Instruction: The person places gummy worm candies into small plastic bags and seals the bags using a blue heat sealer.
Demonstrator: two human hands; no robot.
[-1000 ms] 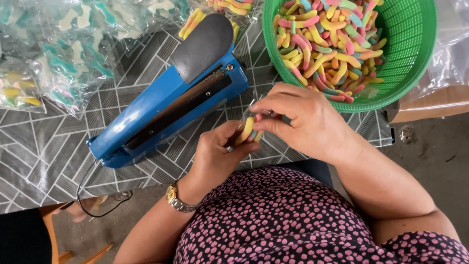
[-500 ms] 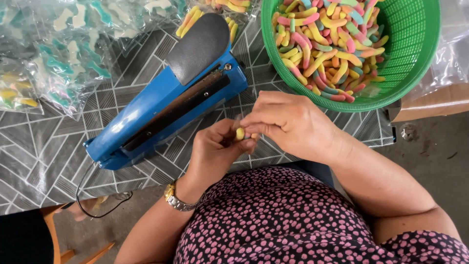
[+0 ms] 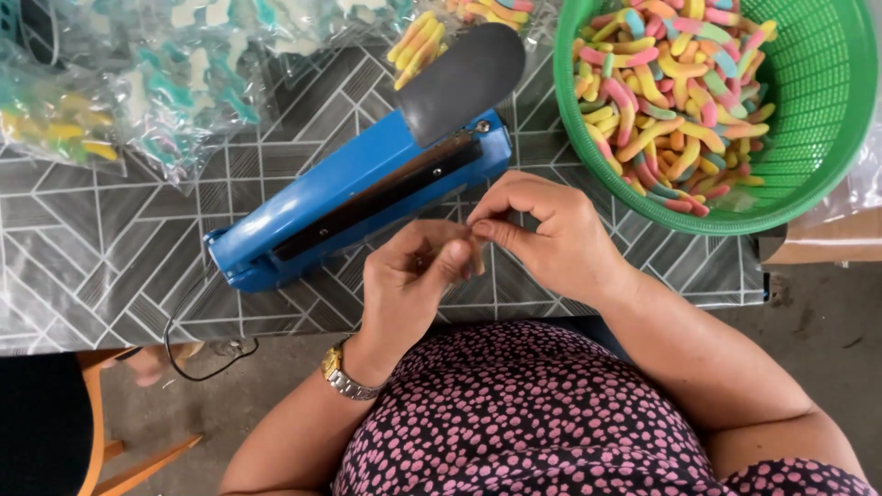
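Left hand [image 3: 413, 276] and right hand [image 3: 542, 230] meet fingertip to fingertip, both pinched shut on a small clear bag [image 3: 469, 241], mostly hidden, just beside the blue heat sealer [image 3: 358, 197]. Behind the right hand, a green basket [image 3: 818, 83] holds striped gummy worms [image 3: 671, 92]. Filled candy bags [image 3: 138, 101] lie on the grey patterned tabletop [image 3: 92, 266].

Bright, even daylight with soft shadows, glare on the clear bags [image 3: 184, 101], slight blur at the corners
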